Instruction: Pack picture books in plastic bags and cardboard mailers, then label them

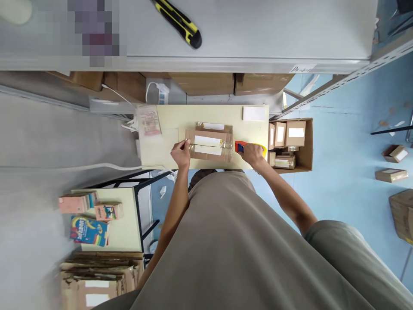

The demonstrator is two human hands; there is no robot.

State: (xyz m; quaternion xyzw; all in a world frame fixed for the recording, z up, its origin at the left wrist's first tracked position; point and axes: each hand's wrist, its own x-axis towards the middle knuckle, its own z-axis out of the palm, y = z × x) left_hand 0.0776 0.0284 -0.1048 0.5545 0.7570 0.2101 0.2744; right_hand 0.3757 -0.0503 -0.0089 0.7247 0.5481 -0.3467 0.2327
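On the pale yellow table [171, 114] lies a brown cardboard box [209, 156] with a white label and shiny clear tape along its seam and right end. My left hand [181, 153] pinches at the box's left edge, where the tape ends; what exactly lies between the fingertips is too small to make out. To the right of the box, my right hand [253, 154] is wrapped around a red, blue and yellow tape dispenser [240, 146]. A second cardboard box [214, 127] with a label sits just behind the first.
An open carton [309, 146] of small labelled boxes stands right of the table. A utility knife [180, 23] lies on the grey shelf [258, 30] above. Books [89, 231] and flattened cardboard [100, 280] are at lower left. Papers [254, 113] rest at the table's back.
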